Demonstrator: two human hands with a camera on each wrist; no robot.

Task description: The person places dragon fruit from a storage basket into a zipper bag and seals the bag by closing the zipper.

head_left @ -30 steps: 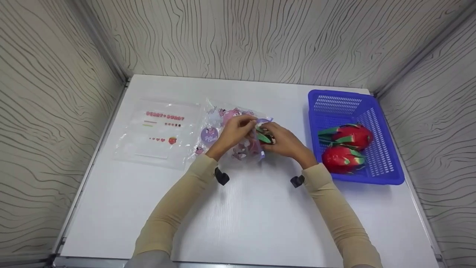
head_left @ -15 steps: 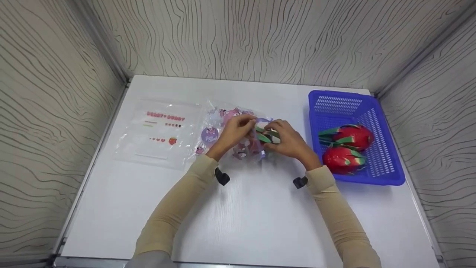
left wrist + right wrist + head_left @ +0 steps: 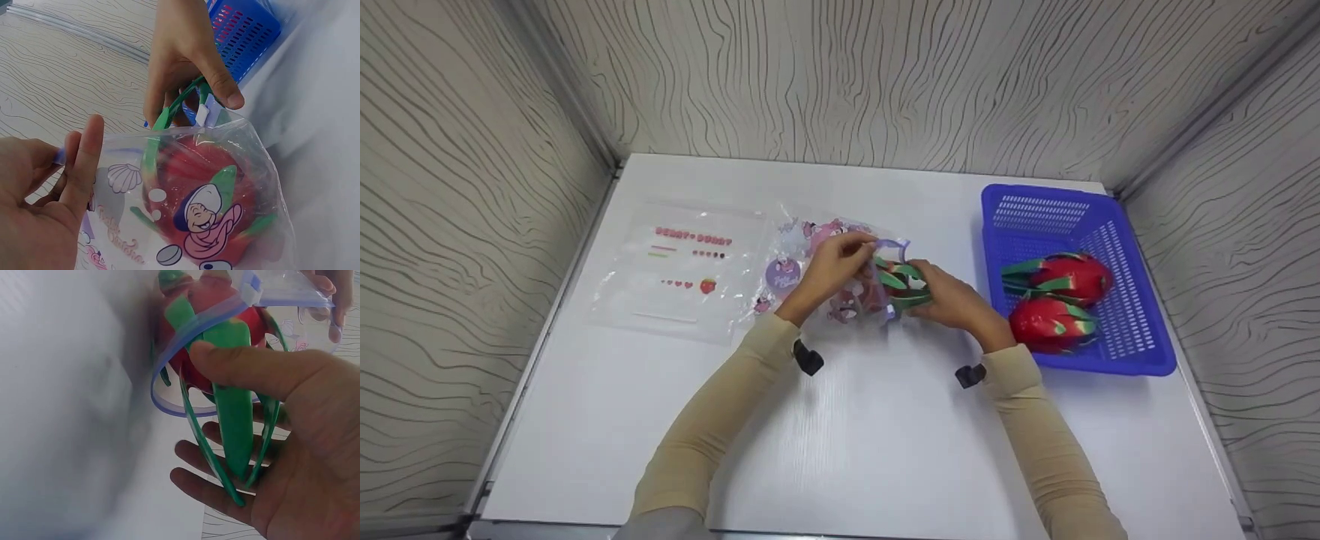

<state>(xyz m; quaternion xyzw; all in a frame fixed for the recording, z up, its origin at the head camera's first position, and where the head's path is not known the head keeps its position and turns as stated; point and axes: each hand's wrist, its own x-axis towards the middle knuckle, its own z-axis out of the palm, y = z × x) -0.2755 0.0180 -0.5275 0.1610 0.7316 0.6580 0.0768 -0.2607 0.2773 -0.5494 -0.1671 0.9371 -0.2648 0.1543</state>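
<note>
In the head view my left hand pinches the upper edge of a clear zip bag with pink cartoon prints and a purple zip strip. Inside the bag lies a red dragon fruit, its long green leaves sticking out through the mouth. My right hand is at the mouth, around those leaves. Its thumb lies across one leaf, while the other fingers stretch out spread behind them in the right wrist view. A slider sits on the zip strip.
To the right stands a blue plastic basket with two more dragon fruits in it. Another clear bag with red lettering lies flat at the left. Patterned panels enclose the white table at the back and sides.
My right hand has drawn back a little to the right, uncovering more of the dragon fruit's leaves at the bag mouth. The left hand keeps its place on the bag edge.
</note>
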